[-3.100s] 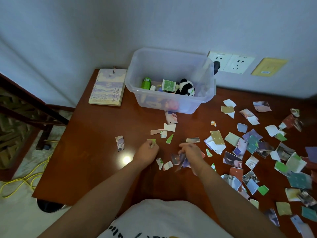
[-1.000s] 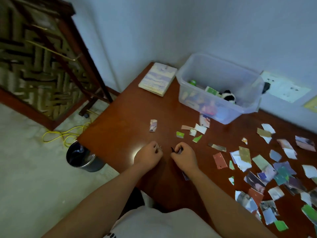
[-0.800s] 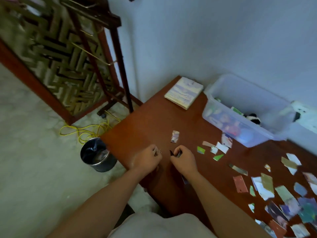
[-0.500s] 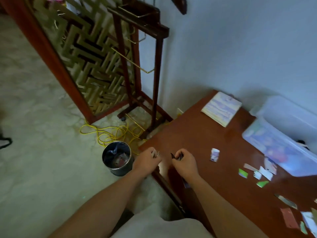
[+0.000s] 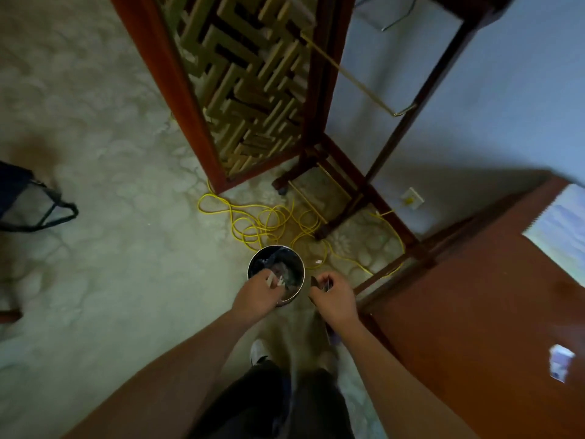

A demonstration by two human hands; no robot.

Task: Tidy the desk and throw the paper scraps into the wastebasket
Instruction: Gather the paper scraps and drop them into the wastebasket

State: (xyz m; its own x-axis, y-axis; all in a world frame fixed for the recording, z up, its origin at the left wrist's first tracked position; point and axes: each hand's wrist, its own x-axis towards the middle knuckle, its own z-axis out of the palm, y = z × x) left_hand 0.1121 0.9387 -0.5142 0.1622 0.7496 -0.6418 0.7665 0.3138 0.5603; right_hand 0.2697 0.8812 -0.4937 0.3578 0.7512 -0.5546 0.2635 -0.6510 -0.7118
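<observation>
A round dark wastebasket (image 5: 276, 252) stands on the floor left of the brown desk (image 5: 481, 312). My left hand (image 5: 258, 294) hovers over its near rim and pinches light paper scraps (image 5: 273, 280) above the opening. Just to the right of the basket, my right hand (image 5: 334, 299) grips a bunch of dark paper scraps (image 5: 319, 282), and more scrap hangs below the wrist. One scrap (image 5: 560, 365) lies on the desk near the right edge of the frame. Paper is visible inside the basket.
A yellow cable (image 5: 262, 223) lies coiled on the floor behind the basket. A wooden lattice screen (image 5: 250, 90) and a dark wooden stand (image 5: 364, 191) rise beyond it. A notebook (image 5: 560, 229) lies at the desk's far corner. A dark bag (image 5: 28, 201) sits at left.
My view has swung left from the desk down to the floor. Both hands, still holding scraps, have left the desk edge and now reach the wastebasket, the left hand over its opening.
</observation>
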